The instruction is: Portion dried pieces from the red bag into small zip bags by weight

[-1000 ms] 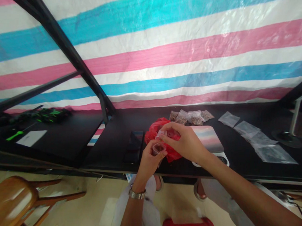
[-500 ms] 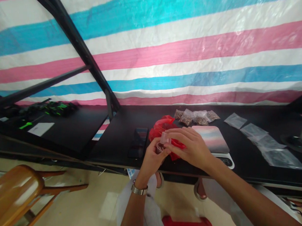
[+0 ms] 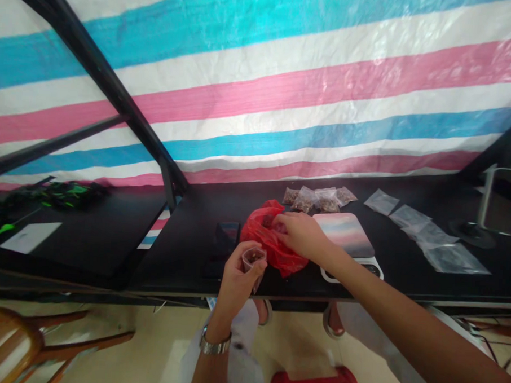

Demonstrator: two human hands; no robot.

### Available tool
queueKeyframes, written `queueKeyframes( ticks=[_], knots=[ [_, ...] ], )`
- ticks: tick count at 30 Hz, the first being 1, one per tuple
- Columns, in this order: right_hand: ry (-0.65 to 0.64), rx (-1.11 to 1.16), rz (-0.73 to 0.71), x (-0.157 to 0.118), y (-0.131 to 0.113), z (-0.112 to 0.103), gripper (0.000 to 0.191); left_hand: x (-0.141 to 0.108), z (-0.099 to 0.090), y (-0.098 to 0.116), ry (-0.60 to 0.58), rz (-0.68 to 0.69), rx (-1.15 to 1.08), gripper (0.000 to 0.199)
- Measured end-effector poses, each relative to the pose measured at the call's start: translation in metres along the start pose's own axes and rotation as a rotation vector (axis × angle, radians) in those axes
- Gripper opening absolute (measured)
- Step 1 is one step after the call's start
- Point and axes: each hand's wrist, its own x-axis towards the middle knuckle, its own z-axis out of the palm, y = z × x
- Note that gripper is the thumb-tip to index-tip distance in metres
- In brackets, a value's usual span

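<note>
The left hand (image 3: 237, 278) grasps a small clear bag (image 3: 253, 259), pinched between thumb and fingers with its mouth open and upward. Brown pieces show inside, but the fingers cover part of the bag, so how full it is cannot be told. It is over the near edge of the bench (image 3: 186, 228), its lower tip pointing down.

The right hand (image 3: 304, 236) reaches into the open mouth of a crumpled red bag (image 3: 274, 246). Its fingers are curled, and something pale and translucent shows faintly beside them; red plastic and the hand itself hide the fingertips, so whether they grasp anything cannot be told. Dark pieces are partly visible in the opening.

Just right of the red bag lies a white scale (image 3: 377, 262) with a shiny plate (image 3: 347, 234) that reflects the stripes; the right forearm covers part of its front and display. Left of the red bag is a dark, flat device (image 3: 227, 235), hard to make out against the black surface.

Behind the scale, toward the far edge, small filled bags (image 3: 318, 200) lie in a close cluster, some overlapping. To their right, flat clear bags (image 3: 427, 230) run in an overlapping row toward the near right corner; their shared outlines blur together. Farther right, a framed object (image 3: 486, 199) on a dark round base is cut off by the picture's edge.
</note>
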Motion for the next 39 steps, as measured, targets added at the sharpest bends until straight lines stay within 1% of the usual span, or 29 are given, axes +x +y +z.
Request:
queueKeyframes(
  ticks=[3,5,7,10,14,16,19,21,24,29,32,34,37,39],
  knots=[
    [0.007,-0.120,-0.165,-0.008,-0.017,0.006,0.022,0.000,-0.001,0.003,0.022,0.000,0.021,0.044],
    [-0.019,-0.182,-0.243,-0.015,-0.027,0.009,0.024,-0.001,-0.001,0.005,0.056,0.022,0.052,0.042],
    [-0.050,-0.216,-0.283,-0.020,-0.032,0.010,0.025,-0.002,-0.001,0.007,0.093,0.052,0.076,0.040],
    [-0.079,-0.227,-0.297,-0.022,-0.033,0.008,0.025,-0.003,0.001,0.007,0.105,0.057,0.076,0.039],
    [-0.140,-0.205,-0.266,-0.017,-0.025,0.002,0.022,-0.001,0.005,0.005,0.096,0.052,0.087,0.037],
    [-0.141,-0.184,-0.238,-0.012,-0.020,-0.002,0.021,-0.001,0.005,0.005,0.108,0.072,0.106,0.037],
    [-0.104,-0.178,-0.157,-0.003,-0.014,-0.007,0.022,-0.001,0.004,0.007,0.122,0.109,0.128,0.037],
    [-0.101,-0.198,-0.095,0.003,-0.012,-0.007,0.023,-0.001,0.003,0.008,0.114,0.120,0.138,0.036],
    [-0.080,-0.227,-0.026,0.010,-0.011,-0.002,0.024,-0.001,0.003,0.009,0.123,0.129,0.152,0.033],
    [0.008,-0.261,0.061,0.015,-0.004,0.004,0.030,0.001,0.004,0.007,0.168,0.150,0.178,0.034],
    [0.011,-0.267,0.085,0.016,0.002,0.001,0.028,0.003,0.005,0.005,0.178,0.140,0.174,0.036],
    [0.011,-0.238,0.088,0.015,0.007,-0.003,0.027,0.004,0.007,0.004,0.209,0.141,0.175,0.036],
    [-0.006,-0.133,0.057,0.010,0.015,-0.006,0.025,0.004,0.009,0.005,0.255,0.181,0.192,0.034],
    [-0.035,-0.050,0.036,0.006,0.021,-0.007,0.020,0.000,0.013,0.007,0.252,0.205,0.192,0.031]
  ],
)
